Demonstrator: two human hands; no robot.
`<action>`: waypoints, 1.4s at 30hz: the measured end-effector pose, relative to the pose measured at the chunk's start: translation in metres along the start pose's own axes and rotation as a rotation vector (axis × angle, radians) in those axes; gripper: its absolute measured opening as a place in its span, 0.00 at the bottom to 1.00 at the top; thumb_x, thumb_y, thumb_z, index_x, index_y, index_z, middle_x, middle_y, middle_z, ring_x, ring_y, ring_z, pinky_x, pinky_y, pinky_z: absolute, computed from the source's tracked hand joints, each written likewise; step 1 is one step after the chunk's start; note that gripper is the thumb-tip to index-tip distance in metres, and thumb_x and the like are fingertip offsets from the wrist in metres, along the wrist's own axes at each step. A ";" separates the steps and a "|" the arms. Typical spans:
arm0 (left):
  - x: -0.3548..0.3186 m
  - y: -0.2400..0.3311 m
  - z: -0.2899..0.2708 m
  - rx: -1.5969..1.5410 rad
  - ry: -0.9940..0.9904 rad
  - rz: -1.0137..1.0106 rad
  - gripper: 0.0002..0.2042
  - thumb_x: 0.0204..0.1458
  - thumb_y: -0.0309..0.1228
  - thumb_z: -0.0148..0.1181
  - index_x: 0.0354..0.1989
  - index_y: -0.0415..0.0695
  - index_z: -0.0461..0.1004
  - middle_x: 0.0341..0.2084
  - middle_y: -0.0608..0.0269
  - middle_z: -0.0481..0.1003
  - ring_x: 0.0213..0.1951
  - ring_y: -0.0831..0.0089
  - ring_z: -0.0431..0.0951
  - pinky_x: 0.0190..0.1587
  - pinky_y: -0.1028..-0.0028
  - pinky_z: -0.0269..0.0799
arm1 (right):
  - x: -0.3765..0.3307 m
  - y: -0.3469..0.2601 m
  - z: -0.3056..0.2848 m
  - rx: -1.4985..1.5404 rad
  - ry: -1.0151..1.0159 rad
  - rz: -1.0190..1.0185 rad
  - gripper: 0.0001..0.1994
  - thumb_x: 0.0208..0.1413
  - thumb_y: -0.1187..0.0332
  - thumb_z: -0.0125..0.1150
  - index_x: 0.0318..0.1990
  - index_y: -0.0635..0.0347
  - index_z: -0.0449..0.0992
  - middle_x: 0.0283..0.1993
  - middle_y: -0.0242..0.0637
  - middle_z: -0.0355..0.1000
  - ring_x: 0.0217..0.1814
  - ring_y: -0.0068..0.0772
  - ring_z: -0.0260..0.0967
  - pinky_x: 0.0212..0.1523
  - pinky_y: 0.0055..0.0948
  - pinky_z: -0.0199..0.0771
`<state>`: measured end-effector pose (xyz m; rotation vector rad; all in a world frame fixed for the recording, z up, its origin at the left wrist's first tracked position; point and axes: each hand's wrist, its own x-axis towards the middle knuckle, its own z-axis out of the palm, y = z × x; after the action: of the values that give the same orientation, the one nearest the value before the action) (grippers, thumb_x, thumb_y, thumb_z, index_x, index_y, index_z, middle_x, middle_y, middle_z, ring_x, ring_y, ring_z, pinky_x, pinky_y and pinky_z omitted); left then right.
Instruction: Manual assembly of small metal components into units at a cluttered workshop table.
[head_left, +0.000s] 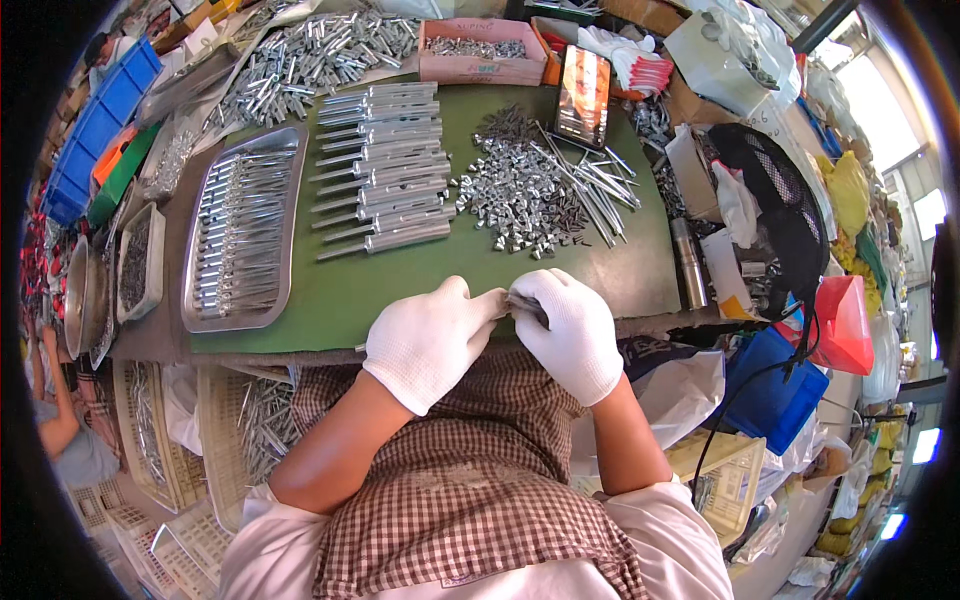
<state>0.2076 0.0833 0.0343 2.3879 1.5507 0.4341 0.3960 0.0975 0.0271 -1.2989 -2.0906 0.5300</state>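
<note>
Both my hands wear white knit gloves and meet at the front edge of the green work mat point(390, 305). My left hand point(425, 340) is closed; a short metal end pokes out beside its wrist, so it seems to grip a thin metal rod. My right hand point(570, 335) is closed round a small grey metal piece point(530, 308), its tip against the left fingertips. The fingers hide most of both parts. Beyond them lie a heap of small silver metal fittings point(515, 195), dark screws point(508, 125) and a row of metal tubes with rods point(385, 170).
A steel tray point(290, 255) of rod assemblies lies at left. Loose long rods point(590, 190) and a propped phone point(583, 95) are at right. Behind stand a pink box point(480, 70) and a pile of metal tubes point(310, 60). A metal cylinder point(688, 262) lies at the right edge.
</note>
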 end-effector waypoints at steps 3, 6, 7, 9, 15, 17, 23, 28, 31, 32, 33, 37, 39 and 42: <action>0.000 -0.001 0.002 -0.012 0.007 0.001 0.08 0.55 0.38 0.61 0.42 0.57 0.80 0.28 0.62 0.70 0.26 0.59 0.77 0.29 0.62 0.76 | 0.000 0.000 0.000 0.032 -0.026 0.024 0.09 0.49 0.76 0.62 0.38 0.57 0.74 0.34 0.43 0.73 0.38 0.52 0.73 0.38 0.43 0.74; -0.001 -0.001 0.003 0.001 0.025 0.020 0.07 0.55 0.37 0.61 0.41 0.57 0.80 0.27 0.62 0.70 0.24 0.60 0.78 0.27 0.62 0.76 | 0.003 -0.003 -0.004 0.011 -0.057 0.006 0.08 0.50 0.75 0.61 0.39 0.57 0.73 0.34 0.44 0.73 0.38 0.52 0.73 0.38 0.44 0.73; -0.002 -0.001 0.003 0.019 0.044 0.040 0.07 0.56 0.37 0.60 0.41 0.58 0.80 0.26 0.61 0.70 0.23 0.61 0.78 0.25 0.62 0.77 | 0.004 -0.004 -0.004 0.012 -0.057 0.007 0.08 0.50 0.75 0.61 0.39 0.57 0.73 0.34 0.44 0.73 0.38 0.52 0.73 0.38 0.44 0.73; -0.001 0.000 0.001 0.014 0.016 0.030 0.07 0.55 0.37 0.62 0.41 0.57 0.80 0.27 0.61 0.70 0.25 0.60 0.78 0.27 0.62 0.76 | 0.006 -0.006 -0.002 -0.074 -0.068 -0.018 0.08 0.50 0.75 0.60 0.39 0.57 0.72 0.35 0.44 0.73 0.38 0.53 0.73 0.38 0.46 0.73; -0.001 0.000 0.000 0.053 -0.045 -0.003 0.09 0.56 0.39 0.61 0.43 0.55 0.79 0.27 0.60 0.71 0.25 0.57 0.78 0.29 0.61 0.76 | 0.001 -0.001 -0.005 -0.039 -0.120 0.042 0.09 0.51 0.74 0.62 0.40 0.59 0.73 0.37 0.45 0.74 0.38 0.54 0.73 0.40 0.45 0.73; 0.000 0.002 -0.001 0.089 -0.074 -0.042 0.09 0.57 0.40 0.61 0.45 0.56 0.79 0.27 0.59 0.71 0.24 0.56 0.78 0.28 0.60 0.76 | 0.000 0.005 -0.007 0.033 -0.088 0.020 0.10 0.52 0.74 0.62 0.42 0.59 0.74 0.38 0.45 0.75 0.39 0.52 0.74 0.40 0.43 0.74; 0.005 0.005 -0.004 0.141 -0.079 0.036 0.11 0.60 0.40 0.56 0.51 0.62 0.74 0.24 0.58 0.72 0.22 0.57 0.79 0.24 0.61 0.77 | 0.013 0.005 0.007 1.415 0.319 0.418 0.15 0.69 0.61 0.45 0.37 0.60 0.73 0.25 0.27 0.59 0.21 0.20 0.51 0.21 0.22 0.52; 0.006 0.004 -0.003 0.134 -0.100 0.040 0.11 0.60 0.40 0.56 0.51 0.61 0.74 0.24 0.58 0.72 0.22 0.56 0.79 0.24 0.60 0.77 | 0.025 0.006 0.035 1.791 0.450 0.302 0.23 0.68 0.51 0.41 0.26 0.59 0.67 0.16 0.26 0.50 0.16 0.22 0.43 0.17 0.26 0.45; 0.004 0.007 -0.006 0.134 -0.117 0.025 0.11 0.60 0.40 0.56 0.50 0.61 0.74 0.24 0.57 0.72 0.22 0.56 0.79 0.25 0.60 0.77 | 0.025 0.011 0.037 1.815 0.416 0.178 0.24 0.71 0.55 0.38 0.26 0.61 0.67 0.17 0.26 0.51 0.16 0.21 0.43 0.20 0.26 0.44; 0.003 0.008 -0.005 0.138 -0.118 0.023 0.11 0.60 0.39 0.56 0.50 0.60 0.75 0.24 0.58 0.72 0.23 0.56 0.79 0.25 0.60 0.78 | 0.023 0.013 0.037 1.700 0.364 0.128 0.23 0.70 0.56 0.39 0.25 0.61 0.66 0.18 0.27 0.52 0.17 0.20 0.43 0.20 0.26 0.43; 0.003 0.008 -0.004 0.138 -0.121 0.021 0.11 0.60 0.39 0.56 0.50 0.60 0.75 0.24 0.58 0.72 0.23 0.56 0.79 0.25 0.60 0.78 | 0.021 0.015 0.038 1.583 0.313 0.080 0.22 0.70 0.58 0.41 0.24 0.62 0.66 0.18 0.27 0.54 0.17 0.19 0.44 0.20 0.25 0.43; 0.007 0.007 -0.005 0.164 -0.073 0.084 0.09 0.58 0.37 0.57 0.46 0.53 0.76 0.25 0.58 0.73 0.24 0.57 0.80 0.25 0.60 0.78 | 0.016 0.012 0.047 1.300 0.388 0.103 0.16 0.63 0.72 0.46 0.20 0.62 0.64 0.19 0.29 0.59 0.19 0.16 0.48 0.22 0.21 0.43; 0.012 0.015 -0.007 0.250 -0.111 0.109 0.07 0.56 0.33 0.57 0.40 0.46 0.76 0.25 0.59 0.74 0.25 0.59 0.81 0.25 0.62 0.79 | 0.015 0.006 0.044 1.372 0.413 0.110 0.17 0.62 0.72 0.46 0.19 0.62 0.64 0.19 0.29 0.59 0.19 0.16 0.47 0.21 0.21 0.41; 0.028 0.033 -0.001 0.276 -0.126 0.132 0.04 0.53 0.28 0.55 0.31 0.42 0.74 0.25 0.58 0.74 0.24 0.60 0.82 0.24 0.62 0.80 | 0.017 0.019 0.034 1.268 0.439 0.147 0.21 0.65 0.63 0.47 0.19 0.62 0.65 0.18 0.30 0.59 0.18 0.16 0.46 0.21 0.23 0.40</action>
<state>0.2454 0.0960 0.0505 2.6766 1.4856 0.0952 0.3795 0.1212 -0.0049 -0.6696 -0.9082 1.2179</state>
